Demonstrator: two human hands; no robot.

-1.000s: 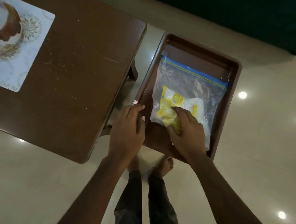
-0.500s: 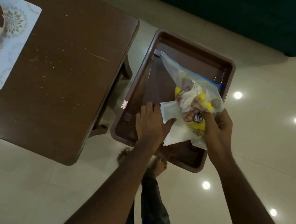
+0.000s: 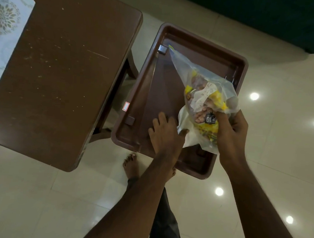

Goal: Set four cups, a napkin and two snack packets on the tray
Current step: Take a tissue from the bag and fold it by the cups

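From my remote seat I see a clear plastic bag (image 3: 208, 89) lifted over the right half of a brown tray (image 3: 204, 40), its far corner reaching toward the tray's back left. Through the film show yellow snack packets (image 3: 210, 126), one with a dark patch printed "10", and pale crumpled paper with a faint pattern. My right hand (image 3: 231, 131) pinches the bag's lower end, fingers and thumb closed on the plastic and the packets inside. My left hand (image 3: 165, 134) lies palm down in the tray's near part, fingers spread loosely, thumb touching a white napkin (image 3: 186, 128) that pokes out from under the bag. I cannot tell whether the napkin is inside the bag or beneath it. The tray's floor is otherwise bare, with a small label (image 3: 126, 106) on its left rim. To the left stands a dark brown counter (image 3: 63, 71), scuffed and speckled, carrying a pale patterned mat (image 3: 7, 39) at its far left edge. Below is a glossy cream tiled floor (image 3: 280, 146) mirroring round ceiling lights, with bare feet (image 3: 131, 165) under the tray.
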